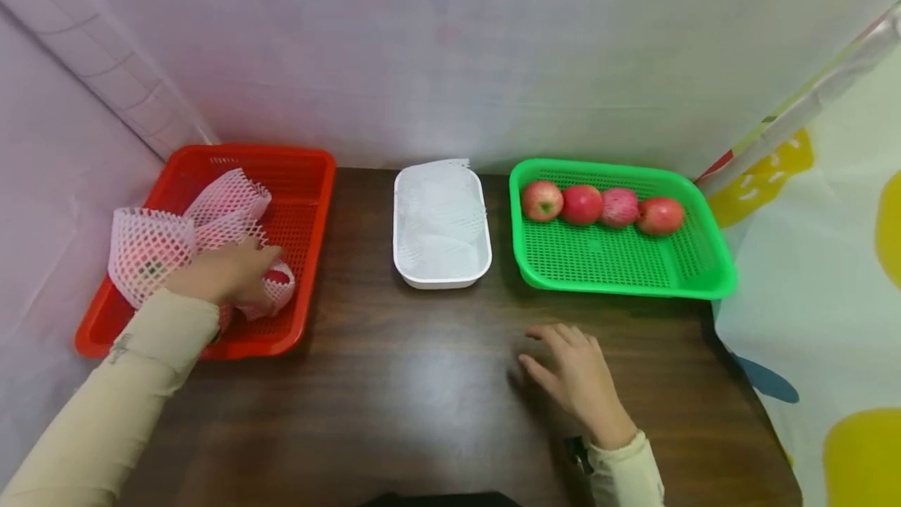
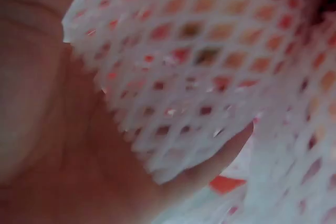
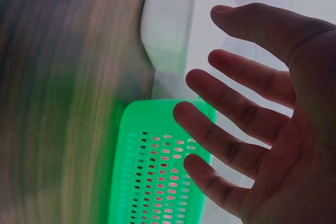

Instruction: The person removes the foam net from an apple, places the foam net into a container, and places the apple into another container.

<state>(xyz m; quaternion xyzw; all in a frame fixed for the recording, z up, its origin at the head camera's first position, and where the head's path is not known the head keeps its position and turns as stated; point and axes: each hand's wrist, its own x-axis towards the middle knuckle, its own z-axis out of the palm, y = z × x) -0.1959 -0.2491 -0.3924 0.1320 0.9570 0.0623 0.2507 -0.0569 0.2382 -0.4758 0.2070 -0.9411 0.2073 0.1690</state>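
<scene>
My left hand (image 1: pixel 228 271) reaches into the red basket (image 1: pixel 320 217) at the left, its fingers over an apple in a pink foam net (image 1: pixel 280 300). Another netted apple (image 1: pixel 151 253) lies beside the wrist, and more foam netting (image 1: pixel 228 202) sits behind the hand. Up close in the left wrist view, a foam net (image 2: pixel 210 66) with red and yellow showing through it overlaps the palm; I cannot tell whether the fingers close on an apple. My right hand (image 1: pixel 573 370) hovers over the table, fingers spread and slightly bent, holding nothing; the right wrist view shows its palm side.
A white tub (image 1: pixel 443 283) holding white foam netting stands in the middle. The green basket (image 1: pixel 622 288) at the right holds a row of bare apples (image 1: pixel 582 204). White sheeting (image 1: pixel 450 61) hangs behind and at both sides of the brown table (image 1: pixel 394 382).
</scene>
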